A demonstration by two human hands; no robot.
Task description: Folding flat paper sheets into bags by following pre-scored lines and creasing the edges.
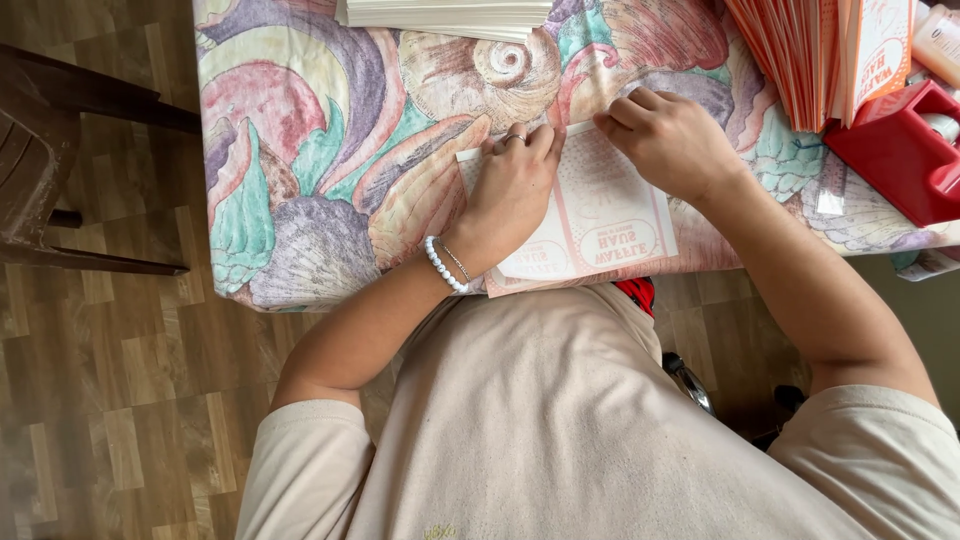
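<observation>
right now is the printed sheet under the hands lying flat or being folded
Mostly flat: the printed sheet lies spread on the tablecloth, while the left hand presses it and the right hand pinches its far edge.

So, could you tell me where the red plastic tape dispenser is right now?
In the head view, the red plastic tape dispenser sits at the table's right edge, just right of the right hand and below the fanned stack of orange-and-white printed cards.
</observation>
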